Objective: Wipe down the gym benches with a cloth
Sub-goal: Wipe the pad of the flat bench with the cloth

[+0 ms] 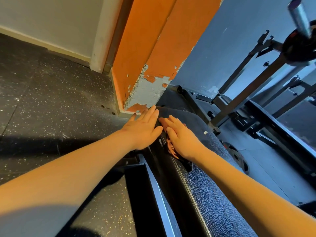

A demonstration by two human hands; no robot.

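At the far end of the bench, the right hand is lying flat, fingers straight and close together, and is pressing a cloth onto the bench top. It is not curling round the cloth, only bearing down with the palm. The cloth is showing as a pinkish-orange crumple poking out from under the palm, at the bench's left edge. The left hand is also lying open, fingers straight, resting along the bench's left edge just beside the right hand. It is holding nothing and seems to be steadying.

I judge the step in hand to be wiping this bench's far end, top and edge. The next move is probably calling for a firm stroke back along the top toward the near end. The cloth will need keeping flat under the palm so it neither bunches nor slips off the rounded edge, and the side face is likely needing a pass too.

The bench covering is looking like black vinyl with a pebbled grain, glossy where light is catching it, with a small pale nick just right of the right hand. Under the bench's left side a smooth metal frame is running. Beyond the bench's far end an orange pillar is shedding flakes of paint. Left of the bench, speckled rubber floor is spreading out. Right of it, a dark steel rack is standing and a round plate is lying flat.
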